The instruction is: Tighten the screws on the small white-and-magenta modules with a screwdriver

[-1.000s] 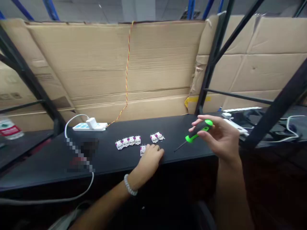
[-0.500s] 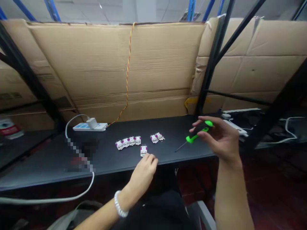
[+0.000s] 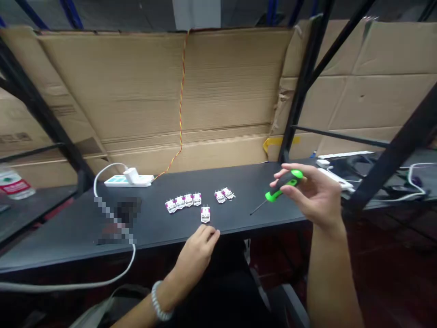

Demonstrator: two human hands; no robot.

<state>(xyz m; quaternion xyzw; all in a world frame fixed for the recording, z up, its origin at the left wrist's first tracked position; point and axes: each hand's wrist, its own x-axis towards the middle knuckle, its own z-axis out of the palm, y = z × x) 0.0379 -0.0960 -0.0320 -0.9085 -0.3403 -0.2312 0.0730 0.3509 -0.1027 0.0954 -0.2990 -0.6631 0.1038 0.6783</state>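
Observation:
My right hand grips a green and black screwdriver by its handle, with the thin shaft slanting down to the left above the black tabletop. My left hand, a beaded bracelet on its wrist, is at the table's front edge with its fingers curled together; whether they pinch anything is hidden. Just beyond its fingertips lies a small white and purple module with metal prongs, apart from the hand. Behind it, several similar modules form a row, and a pair of them lies to the right.
A white power strip with a plugged-in charger and white cable stands at the back left. Cardboard panels and black metal posts rise behind. A labelled bottle is at far left. More cables lie at right.
My left hand has drawn back from the single module, down and left, leaving it on the table. My right hand with the screwdriver has barely moved.

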